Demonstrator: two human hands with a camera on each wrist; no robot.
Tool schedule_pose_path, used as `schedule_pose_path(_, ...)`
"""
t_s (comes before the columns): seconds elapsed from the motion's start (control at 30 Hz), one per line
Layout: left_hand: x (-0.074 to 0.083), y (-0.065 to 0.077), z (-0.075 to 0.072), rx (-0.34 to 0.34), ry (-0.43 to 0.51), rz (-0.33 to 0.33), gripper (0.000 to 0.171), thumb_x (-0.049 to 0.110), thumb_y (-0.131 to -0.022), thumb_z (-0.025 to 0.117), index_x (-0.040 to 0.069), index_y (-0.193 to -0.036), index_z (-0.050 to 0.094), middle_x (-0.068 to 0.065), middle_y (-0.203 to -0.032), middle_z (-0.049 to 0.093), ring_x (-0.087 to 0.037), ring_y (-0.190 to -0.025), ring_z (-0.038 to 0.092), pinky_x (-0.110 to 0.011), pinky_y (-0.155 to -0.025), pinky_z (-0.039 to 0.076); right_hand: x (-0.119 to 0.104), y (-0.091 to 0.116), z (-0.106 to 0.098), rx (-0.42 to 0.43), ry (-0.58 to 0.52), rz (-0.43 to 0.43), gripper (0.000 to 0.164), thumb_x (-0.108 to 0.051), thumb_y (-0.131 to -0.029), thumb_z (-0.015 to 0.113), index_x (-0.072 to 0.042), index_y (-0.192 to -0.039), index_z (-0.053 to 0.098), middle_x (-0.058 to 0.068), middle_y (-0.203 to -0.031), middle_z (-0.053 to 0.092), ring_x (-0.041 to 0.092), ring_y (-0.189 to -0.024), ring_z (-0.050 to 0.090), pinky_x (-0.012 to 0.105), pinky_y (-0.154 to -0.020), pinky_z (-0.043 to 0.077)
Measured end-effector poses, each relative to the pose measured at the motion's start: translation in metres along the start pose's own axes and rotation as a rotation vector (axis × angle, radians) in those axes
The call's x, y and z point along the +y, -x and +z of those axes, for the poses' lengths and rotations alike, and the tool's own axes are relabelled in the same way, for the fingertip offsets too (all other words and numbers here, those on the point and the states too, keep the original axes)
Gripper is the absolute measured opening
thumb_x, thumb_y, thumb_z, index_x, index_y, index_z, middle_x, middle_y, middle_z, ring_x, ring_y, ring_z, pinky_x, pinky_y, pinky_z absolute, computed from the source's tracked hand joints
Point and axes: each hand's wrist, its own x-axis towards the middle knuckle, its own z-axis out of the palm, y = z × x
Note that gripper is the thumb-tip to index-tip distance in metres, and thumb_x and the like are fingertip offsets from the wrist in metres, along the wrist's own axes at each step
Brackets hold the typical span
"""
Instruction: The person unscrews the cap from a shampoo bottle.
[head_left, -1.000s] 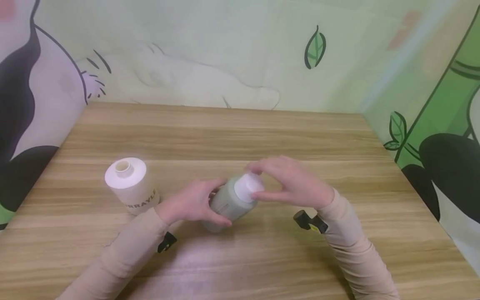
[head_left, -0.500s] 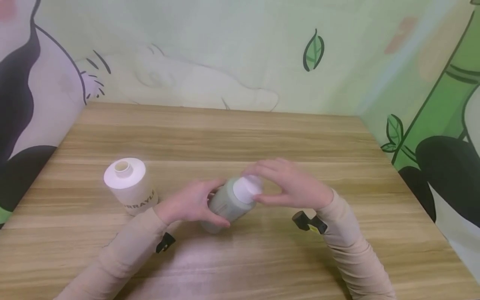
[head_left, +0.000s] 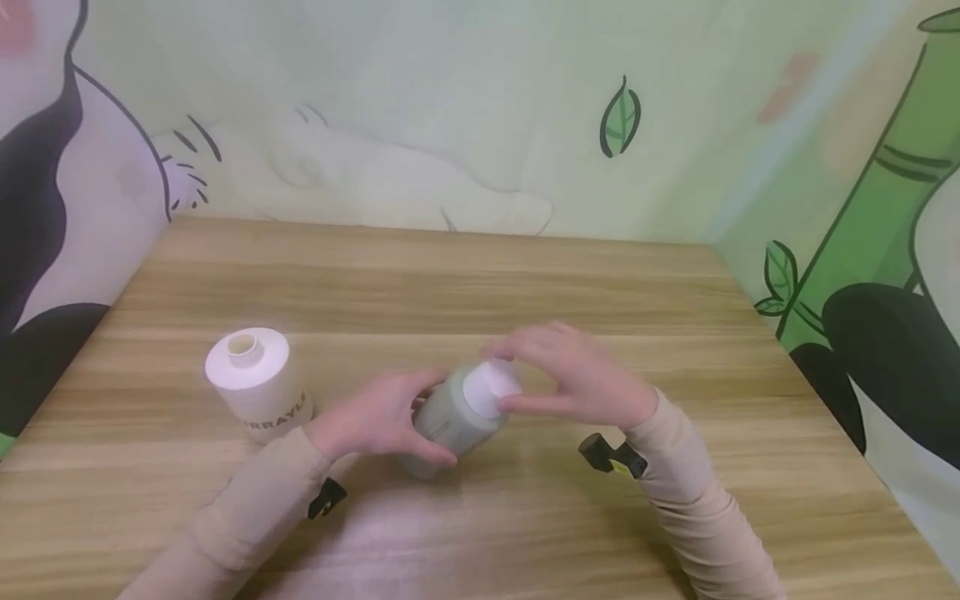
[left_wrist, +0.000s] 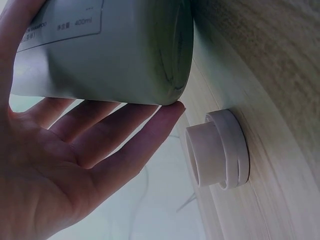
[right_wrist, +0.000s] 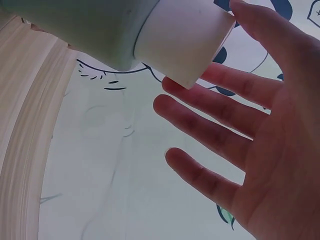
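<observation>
My left hand grips a grey-green bottle around its body. The bottle leans with its top to the right and away from me, its base close over the table. Small print with "400ml" shows on its side in the left wrist view. My right hand pinches the white cap at the bottle's top, thumb on the near side and fingertips on the far side. In the right wrist view the other fingers are spread apart beside the cap.
To the left stands a white bottle with dark lettering and an uncapped neck. A small white stepped round piece sits on the wooden table, near the held bottle's base. Painted walls border the table at the back and sides.
My right fingers and thumb have shifted slightly around the cap. The left hand keeps its grip on the bottle. The whole head view has drifted a little.
</observation>
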Motion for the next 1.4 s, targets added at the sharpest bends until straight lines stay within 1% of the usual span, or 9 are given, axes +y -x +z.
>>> schedule_pose_path(0.13, -0.0004, 0.0002, 0.001, -0.002, 0.005, -0.002, 0.081, 0.044, -0.064, 0.086, 0.015, -0.131, 0.052, -0.005, -0.12, 0.067, -0.025, -0.11, 0.065, -0.04, -0.09, 0.054, -0.0004, 0.0001, 0.0007, 0.008, 0.012, -0.018, 0.042, -0.034, -0.086, 0.07, -0.013, -0.122, 0.062, -0.001, -0.115, 0.069, 0.016, -0.109, 0.062, 0.039, -0.094, 0.047)
schedule_pose_path(0.33, -0.0009, -0.0004, 0.0013, 0.001, 0.017, -0.013, 0.082, 0.044, -0.064, 0.087, 0.015, -0.132, 0.052, -0.005, -0.12, 0.067, -0.025, -0.11, 0.065, -0.04, -0.09, 0.054, 0.0009, -0.0001, 0.0, -0.011, 0.005, -0.053, 0.044, -0.028, -0.086, 0.07, -0.011, -0.125, 0.061, 0.002, -0.12, 0.067, 0.019, -0.112, 0.062, 0.039, -0.096, 0.049)
schedule_pose_path(0.57, -0.0016, -0.0006, 0.0018, 0.001, 0.01, -0.012, 0.082, 0.045, -0.064, 0.086, 0.017, -0.132, 0.052, -0.004, -0.12, 0.068, -0.024, -0.11, 0.065, -0.04, -0.09, 0.054, 0.0018, 0.0005, 0.0006, -0.015, -0.008, -0.079, 0.046, -0.027, -0.086, 0.07, -0.01, -0.127, 0.06, 0.005, -0.123, 0.065, 0.021, -0.115, 0.061, 0.041, -0.098, 0.049)
schedule_pose_path(0.67, -0.0016, -0.0004, 0.0015, 0.006, 0.014, -0.008, 0.081, 0.045, -0.064, 0.087, 0.016, -0.132, 0.052, -0.004, -0.12, 0.068, -0.024, -0.11, 0.065, -0.04, -0.09, 0.054, 0.0026, 0.0007, 0.0003, -0.011, -0.023, -0.054, 0.048, -0.029, -0.086, 0.071, -0.009, -0.127, 0.059, 0.003, -0.124, 0.065, 0.02, -0.116, 0.06, 0.04, -0.099, 0.048)
schedule_pose_path(0.83, -0.001, 0.0001, 0.0008, 0.009, 0.014, 0.0, 0.079, 0.044, -0.064, 0.087, 0.015, -0.129, 0.053, -0.004, -0.119, 0.068, -0.024, -0.11, 0.065, -0.04, -0.09, 0.054, 0.0022, 0.0006, -0.0012, -0.005, -0.02, 0.013, 0.05, -0.035, -0.085, 0.072, -0.009, -0.126, 0.06, 0.001, -0.122, 0.067, 0.017, -0.114, 0.061, 0.039, -0.097, 0.049)
schedule_pose_path(0.97, -0.0002, 0.0006, 0.0009, 0.008, 0.006, 0.006, 0.08, 0.044, -0.064, 0.087, 0.015, -0.13, 0.053, -0.005, -0.119, 0.068, -0.025, -0.109, 0.066, -0.04, -0.09, 0.054, 0.0004, -0.0002, 0.0002, 0.004, 0.002, 0.021, 0.047, -0.039, -0.085, 0.071, -0.012, -0.122, 0.062, -0.002, -0.114, 0.069, 0.014, -0.107, 0.063, 0.037, -0.091, 0.05)
schedule_pose_path(1.13, 0.0001, 0.0009, 0.0008, 0.011, 0.002, 0.005, 0.079, 0.043, -0.064, 0.087, 0.015, -0.13, 0.054, -0.005, -0.118, 0.068, -0.025, -0.109, 0.066, -0.039, -0.089, 0.054, -0.0004, -0.0017, 0.0033, 0.039, 0.019, -0.022, 0.04, -0.039, -0.087, 0.069, -0.014, -0.117, 0.064, -0.004, -0.108, 0.07, 0.012, -0.101, 0.064, 0.035, -0.087, 0.051)
schedule_pose_path(1.3, -0.0011, 0.0005, 0.001, 0.015, -0.002, 0.005, 0.078, 0.044, -0.064, 0.087, 0.015, -0.128, 0.055, -0.005, -0.116, 0.069, -0.025, -0.107, 0.066, -0.039, -0.088, 0.055, 0.0013, -0.0029, 0.0051, 0.046, -0.015, -0.082, 0.04, -0.029, -0.086, 0.071, -0.01, -0.12, 0.063, 0.001, -0.114, 0.069, 0.016, -0.104, 0.064, 0.034, -0.091, 0.052)
schedule_pose_path(1.4, -0.0019, 0.0004, 0.0009, 0.017, -0.012, 0.008, 0.077, 0.045, -0.064, 0.086, 0.015, -0.128, 0.055, -0.005, -0.115, 0.07, -0.025, -0.107, 0.067, -0.039, -0.087, 0.055, 0.0017, -0.0026, 0.0053, 0.036, -0.036, -0.087, 0.042, -0.026, -0.085, 0.071, -0.01, -0.123, 0.062, 0.003, -0.118, 0.067, 0.017, -0.107, 0.063, 0.035, -0.093, 0.052)
